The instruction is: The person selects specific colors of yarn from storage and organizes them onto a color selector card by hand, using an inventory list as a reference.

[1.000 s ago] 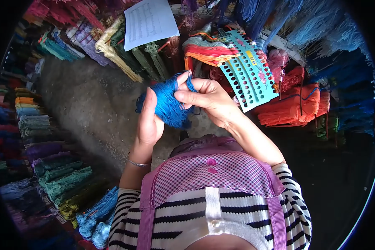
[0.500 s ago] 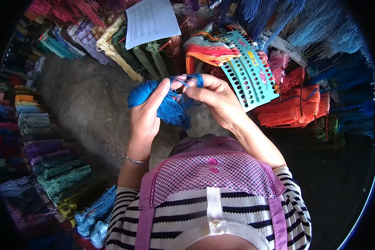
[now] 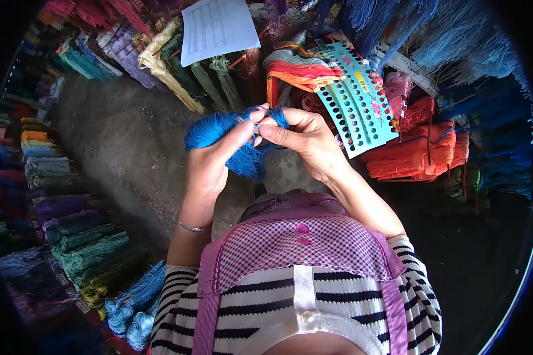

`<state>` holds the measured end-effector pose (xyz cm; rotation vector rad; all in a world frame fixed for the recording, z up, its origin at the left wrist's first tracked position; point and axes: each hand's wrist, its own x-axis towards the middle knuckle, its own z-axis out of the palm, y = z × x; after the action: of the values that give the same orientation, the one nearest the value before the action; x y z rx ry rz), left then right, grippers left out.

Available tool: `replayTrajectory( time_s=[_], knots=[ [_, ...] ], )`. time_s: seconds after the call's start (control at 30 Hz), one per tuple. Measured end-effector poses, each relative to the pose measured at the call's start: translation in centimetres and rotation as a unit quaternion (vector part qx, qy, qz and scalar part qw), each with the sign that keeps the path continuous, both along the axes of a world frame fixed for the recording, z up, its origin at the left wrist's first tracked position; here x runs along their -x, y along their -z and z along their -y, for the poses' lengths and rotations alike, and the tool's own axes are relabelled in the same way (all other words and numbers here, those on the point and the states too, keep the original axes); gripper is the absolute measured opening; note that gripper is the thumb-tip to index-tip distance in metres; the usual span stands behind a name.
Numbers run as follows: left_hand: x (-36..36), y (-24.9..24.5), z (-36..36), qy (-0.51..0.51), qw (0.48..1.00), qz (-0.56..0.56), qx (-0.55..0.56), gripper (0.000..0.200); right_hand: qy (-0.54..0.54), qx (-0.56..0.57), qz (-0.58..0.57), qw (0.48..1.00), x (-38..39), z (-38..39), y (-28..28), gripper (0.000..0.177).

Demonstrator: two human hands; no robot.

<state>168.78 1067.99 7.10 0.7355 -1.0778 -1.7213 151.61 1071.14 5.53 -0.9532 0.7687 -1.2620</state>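
hands (image 3: 260, 142) pinch blue yarn skein (image 3: 219, 130) above bare floor (image 3: 124, 148).

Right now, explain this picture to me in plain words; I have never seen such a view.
There is no machine here. A person wears one camera on the head, looking down, so the striped top and checked apron fill the bottom. The left hand and right hand are that person's own. Both grip a blue yarn skein; the right hand pinches a loop at its top. Around them, on a concrete floor, lie skeins of many colours: orange yarn on the right, green skeins on the left. A teal card with rows of holes and a printed sheet of paper rest on the piles beyond the hands.
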Motion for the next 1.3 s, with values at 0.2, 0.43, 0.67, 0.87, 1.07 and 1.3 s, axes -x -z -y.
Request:
replayTrajectory(
  time_s=[0.2,0.43,0.67,0.87,1.07,1.3],
  knots=[
    [-0.7,1.2,0.3,-0.004,0.997,0.063,0.054,0.023,0.043,-0.032,0.073,0.996,0.0,-0.2,0.0,0.013],
    [-0.2,0.0,-0.1,0.063,0.991,-0.051,-0.107,0.037,-0.016,-0.067,0.019,0.997,-0.5,0.1,0.1,0.019],
    [-0.6,-0.1,-0.4,0.000,1.000,0.009,-0.001,0.027,-0.017,-0.052,0.045,0.997,-0.7,-0.8,-0.4,0.015],
    [-1.2,0.2,-0.8,-0.003,0.999,0.037,0.032,0.008,0.015,-0.003,0.056,0.998,-1.0,-0.8,-0.3,0.013],
    [-1.1,0.1,-0.7,-0.017,1.000,0.024,-0.002,0.013,0.012,0.014,-0.053,0.998,-0.5,-0.8,-0.2,0.012],
    [-1.0,0.4,-0.2,-0.012,1.000,0.006,0.009,0.016,-0.006,-0.022,0.021,1.000,-0.8,-0.9,-0.6,0.013]
  ],
)
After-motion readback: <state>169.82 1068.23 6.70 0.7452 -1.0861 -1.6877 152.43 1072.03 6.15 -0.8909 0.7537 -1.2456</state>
